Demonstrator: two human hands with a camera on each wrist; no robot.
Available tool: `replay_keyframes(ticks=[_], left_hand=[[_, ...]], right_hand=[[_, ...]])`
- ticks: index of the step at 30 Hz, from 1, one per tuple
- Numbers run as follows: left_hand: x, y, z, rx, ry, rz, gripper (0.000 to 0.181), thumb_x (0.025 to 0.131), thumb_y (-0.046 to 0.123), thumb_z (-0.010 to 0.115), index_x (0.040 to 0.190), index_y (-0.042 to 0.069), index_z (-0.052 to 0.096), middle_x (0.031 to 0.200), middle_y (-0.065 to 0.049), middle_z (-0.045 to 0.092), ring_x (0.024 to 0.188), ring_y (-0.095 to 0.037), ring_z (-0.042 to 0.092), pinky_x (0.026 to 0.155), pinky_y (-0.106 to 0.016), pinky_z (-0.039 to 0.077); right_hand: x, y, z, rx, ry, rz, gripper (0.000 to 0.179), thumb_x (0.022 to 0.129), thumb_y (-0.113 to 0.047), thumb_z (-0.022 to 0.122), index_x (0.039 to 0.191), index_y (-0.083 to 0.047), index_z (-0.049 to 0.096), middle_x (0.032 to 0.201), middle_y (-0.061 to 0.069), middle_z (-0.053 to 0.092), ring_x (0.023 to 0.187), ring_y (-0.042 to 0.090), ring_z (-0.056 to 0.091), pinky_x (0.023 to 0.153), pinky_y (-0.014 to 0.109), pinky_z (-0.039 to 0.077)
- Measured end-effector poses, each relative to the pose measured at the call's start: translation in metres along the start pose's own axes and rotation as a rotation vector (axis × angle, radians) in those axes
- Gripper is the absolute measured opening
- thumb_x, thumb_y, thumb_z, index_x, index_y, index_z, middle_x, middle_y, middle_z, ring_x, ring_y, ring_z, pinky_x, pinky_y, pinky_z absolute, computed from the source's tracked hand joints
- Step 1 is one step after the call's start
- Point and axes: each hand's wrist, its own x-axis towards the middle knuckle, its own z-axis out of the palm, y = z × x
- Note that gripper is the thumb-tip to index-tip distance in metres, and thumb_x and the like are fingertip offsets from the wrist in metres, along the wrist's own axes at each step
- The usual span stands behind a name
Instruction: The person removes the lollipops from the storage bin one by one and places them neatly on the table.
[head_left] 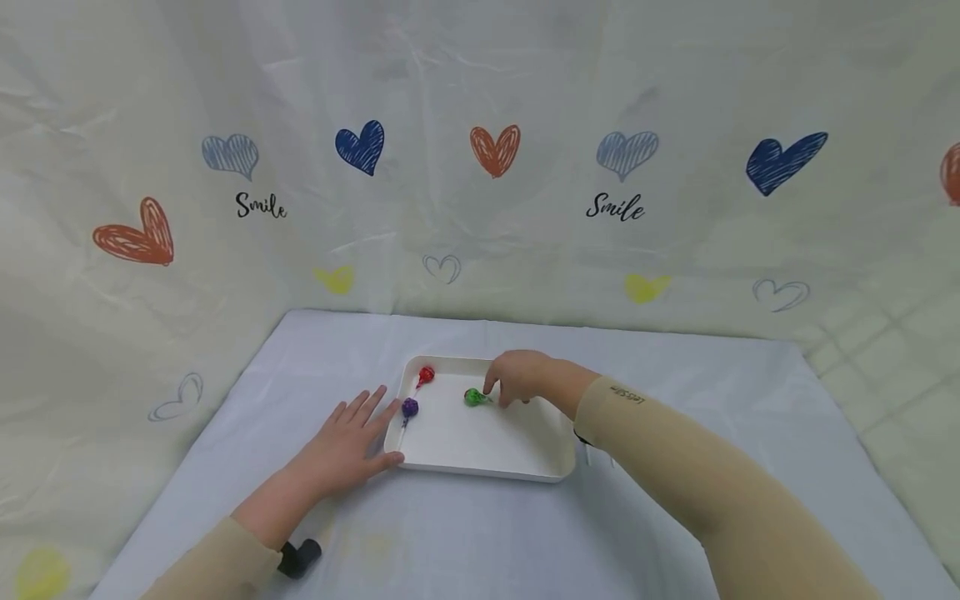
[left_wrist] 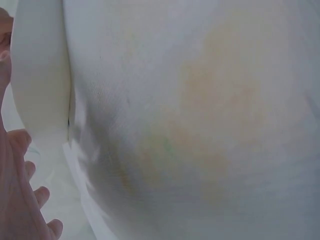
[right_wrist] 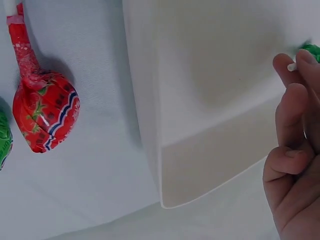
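A shallow white tray (head_left: 465, 446) lies on the table. Inside it, the green lollipop (head_left: 473, 397) has its stick pinched between the thumb and index finger of my right hand (head_left: 523, 372); the right wrist view shows the stick's white end (right_wrist: 292, 66) poking out at the fingertips. Along the tray's left side lie a red lollipop (head_left: 426, 375) and, nearer me, a purple lollipop (head_left: 409, 407). My left hand (head_left: 347, 450) is spread flat at the tray's left edge, thumb at the near left corner, holding nothing.
Outside the tray, the right wrist view has another red lollipop (right_wrist: 47, 115) and part of another green lollipop (right_wrist: 4, 137) on the white cloth (right_wrist: 95, 180). My right forearm mostly covers them in the head view. A dark band with a small black device (head_left: 300, 558) circles my left wrist.
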Motion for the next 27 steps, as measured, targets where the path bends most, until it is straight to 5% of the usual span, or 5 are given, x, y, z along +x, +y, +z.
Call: replay_keyframes(ticks=[10, 23, 27], left_hand=[[-0.003, -0.001, 0.001, -0.019, 0.017, 0.013, 0.090, 0.090, 0.072, 0.048, 0.159, 0.019, 0.023, 0.166, -0.010, 0.011, 0.150, -0.037, 0.012, 0.118, -0.060, 0.012], [-0.003, -0.003, 0.002, -0.008, 0.026, 0.025, 0.094, 0.088, 0.080, 0.036, 0.159, 0.019, 0.023, 0.166, -0.009, 0.011, 0.150, -0.037, 0.012, 0.118, -0.060, 0.013], [-0.002, -0.002, 0.002, -0.009, 0.025, 0.023, 0.093, 0.089, 0.078, 0.040, 0.159, 0.019, 0.024, 0.166, -0.010, 0.011, 0.150, -0.037, 0.013, 0.118, -0.060, 0.013]], right_hand=[[-0.002, 0.007, -0.013, -0.007, 0.042, -0.080, 0.033, 0.089, -0.028, 0.076, 0.121, -0.023, 0.071, 0.100, -0.008, 0.067, 0.090, 0.010, 0.063, 0.081, 0.031, 0.053], [0.007, 0.001, -0.018, 0.044, 0.045, -0.115, 0.027, 0.092, -0.021, 0.073, 0.118, -0.029, 0.073, 0.103, -0.011, 0.066, 0.100, 0.011, 0.058, 0.087, 0.030, 0.053], [0.013, -0.005, -0.015, 0.027, 0.041, -0.121, 0.026, 0.093, -0.021, 0.072, 0.117, -0.030, 0.074, 0.103, -0.012, 0.066, 0.102, 0.011, 0.058, 0.090, 0.030, 0.052]])
